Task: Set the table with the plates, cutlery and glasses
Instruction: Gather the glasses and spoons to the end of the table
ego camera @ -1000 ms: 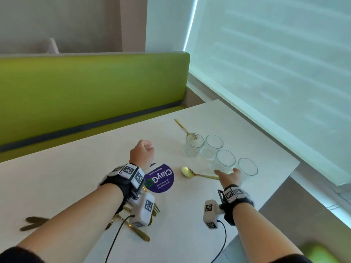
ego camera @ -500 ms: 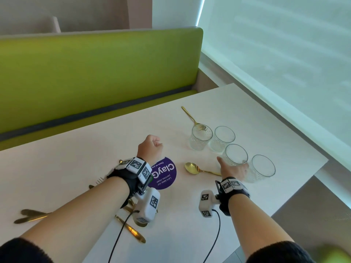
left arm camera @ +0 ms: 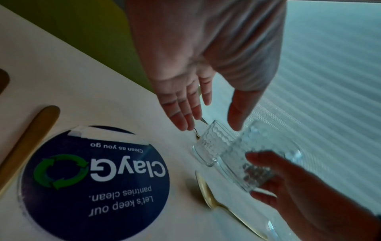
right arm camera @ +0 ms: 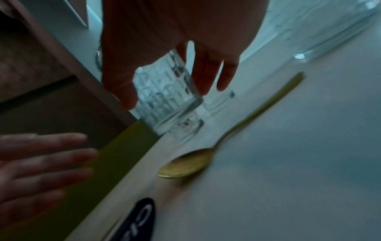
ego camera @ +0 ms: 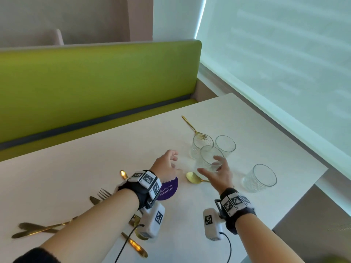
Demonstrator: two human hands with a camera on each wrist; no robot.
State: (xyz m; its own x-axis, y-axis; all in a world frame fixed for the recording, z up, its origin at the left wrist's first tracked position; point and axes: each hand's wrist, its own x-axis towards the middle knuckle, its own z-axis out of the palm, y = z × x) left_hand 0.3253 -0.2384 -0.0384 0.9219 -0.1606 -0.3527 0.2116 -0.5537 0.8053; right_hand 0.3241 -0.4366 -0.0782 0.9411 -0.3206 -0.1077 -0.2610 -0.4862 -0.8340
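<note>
My right hand [ego camera: 209,166] grips a ribbed clear glass [ego camera: 209,155] and holds it tilted just above the white table [ego camera: 95,168]; the right wrist view shows thumb and fingers [right arm camera: 206,73] wrapped round that glass [right arm camera: 164,97]. My left hand [ego camera: 175,162] hovers just left of it with fingers spread and empty, apart from the held glass [left arm camera: 247,159]. Two glasses [ego camera: 202,147] [ego camera: 226,145] stand behind it and one glass [ego camera: 260,177] to the right. A gold spoon [ego camera: 194,179] lies under my right hand, a second spoon [ego camera: 190,126] further back.
A round purple sticker [ego camera: 168,188] is stuck on the table under my left wrist. Gold forks and knives [ego camera: 38,228] lie at the near left. A green bench [ego camera: 95,88] runs along the far side. The table edge [ego camera: 303,194] drops off at the right, near a blind-covered window.
My right hand closed round the third glass in the row and lifted it left, towards my left hand. My left hand opened from a fist and moved right.
</note>
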